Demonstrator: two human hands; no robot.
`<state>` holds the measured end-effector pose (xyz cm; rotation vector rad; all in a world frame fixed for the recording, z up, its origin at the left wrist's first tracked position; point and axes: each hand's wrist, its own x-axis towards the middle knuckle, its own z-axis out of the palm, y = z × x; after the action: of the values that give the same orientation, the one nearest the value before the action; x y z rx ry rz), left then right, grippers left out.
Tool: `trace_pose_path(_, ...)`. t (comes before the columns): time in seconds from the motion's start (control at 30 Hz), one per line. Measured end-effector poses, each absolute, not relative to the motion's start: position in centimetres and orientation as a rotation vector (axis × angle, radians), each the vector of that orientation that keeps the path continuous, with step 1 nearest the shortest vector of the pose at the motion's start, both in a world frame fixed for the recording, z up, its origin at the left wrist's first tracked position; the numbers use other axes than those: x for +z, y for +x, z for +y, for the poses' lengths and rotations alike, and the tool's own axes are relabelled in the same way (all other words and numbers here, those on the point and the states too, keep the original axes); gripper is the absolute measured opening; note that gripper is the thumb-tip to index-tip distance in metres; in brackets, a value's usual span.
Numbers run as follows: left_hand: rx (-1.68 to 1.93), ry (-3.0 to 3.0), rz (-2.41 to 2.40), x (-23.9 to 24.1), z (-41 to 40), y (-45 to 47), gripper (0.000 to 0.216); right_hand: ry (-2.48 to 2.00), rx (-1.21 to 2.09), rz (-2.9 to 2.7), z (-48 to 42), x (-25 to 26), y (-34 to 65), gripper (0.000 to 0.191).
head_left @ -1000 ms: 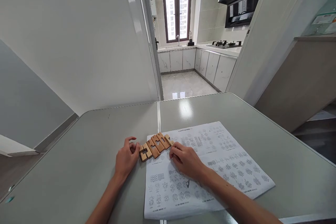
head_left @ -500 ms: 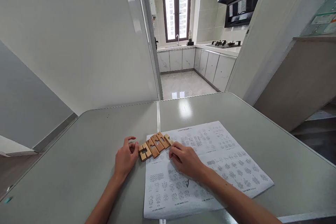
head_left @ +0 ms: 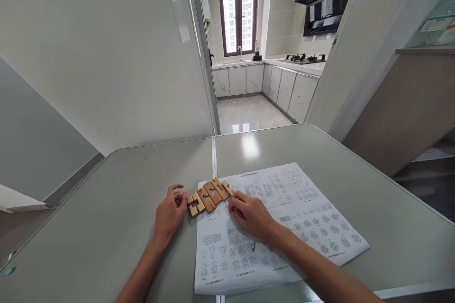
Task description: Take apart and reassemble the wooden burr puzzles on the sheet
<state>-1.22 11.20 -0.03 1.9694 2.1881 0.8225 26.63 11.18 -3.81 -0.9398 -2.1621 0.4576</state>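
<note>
Several notched wooden puzzle pieces [head_left: 209, 196] lie side by side in a slanting row, partly on a printed paper sheet [head_left: 284, 190] and partly on the tabletop. Beside the row's left end is my left hand [head_left: 171, 212], its thumb against or very close to the lighter end piece [head_left: 195, 205]. Its index finger is lifted apart from the thumb, with nothing seen between them. At the right end, the curled fingers of my right hand [head_left: 251, 214] meet another light piece [head_left: 228, 187] and partly cover it. Whatever those fingers may hold is hidden by the hand, which rests on the sheet.
The grey-green table [head_left: 117, 199] has a pale seam [head_left: 214, 156] down its middle. Small line drawings fill the sheet, with a dark tick mark among them. A small green object [head_left: 10, 271] lies at far left. Beyond the table, a doorway opens on kitchen cabinets [head_left: 237, 80].
Both hands and the wooden pieces stay practically in place. The whole view has shifted very slightly.
</note>
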Motion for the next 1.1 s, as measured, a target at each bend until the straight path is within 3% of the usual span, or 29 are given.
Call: trace_pose_path(1.1,0.804,1.949,2.183,0.23,11.03,-1.17,0.030,-0.932,0.456,-2.167,11.00,-3.59,26.56,0.023)
